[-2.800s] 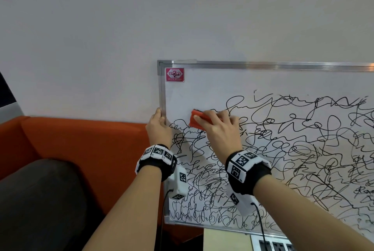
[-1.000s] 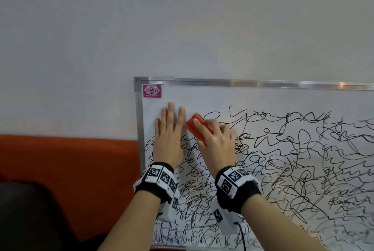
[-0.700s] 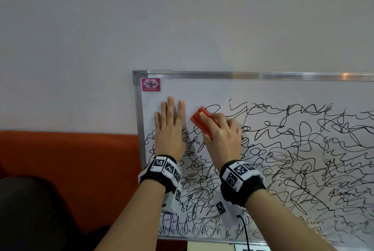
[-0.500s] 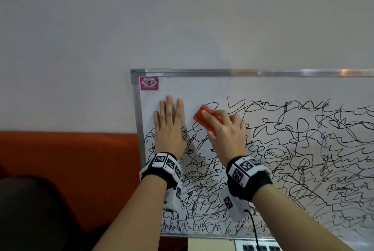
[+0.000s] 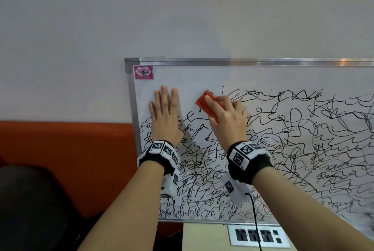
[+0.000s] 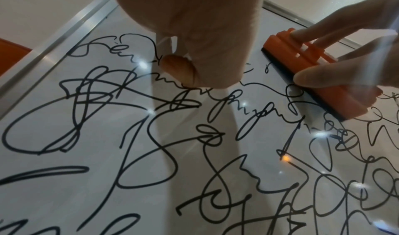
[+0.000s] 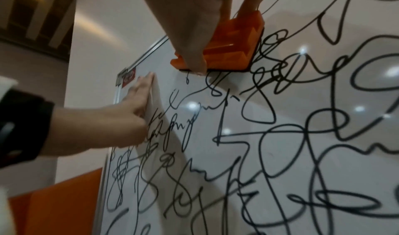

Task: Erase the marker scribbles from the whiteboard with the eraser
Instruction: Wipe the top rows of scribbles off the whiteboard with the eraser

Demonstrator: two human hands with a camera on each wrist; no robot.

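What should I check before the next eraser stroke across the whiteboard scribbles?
1. Right hand has a grip on the eraser: ok.
2. Eraser's dark pad flat on the whiteboard: ok, seen in the left wrist view.
3. Left hand pressed flat, steadying the board: ok.
4. Left hand out of a rightward stroke's path: ok.
5. Scribbles remaining to the right and below: not ok, most remain.
6. Board mounting firm: cannot tell.

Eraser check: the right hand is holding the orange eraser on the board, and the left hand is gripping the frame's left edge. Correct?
Not quite. The left hand lies flat on the whiteboard, fingers straight, inside the frame, as the head view shows. The right hand does hold the orange eraser on the board.
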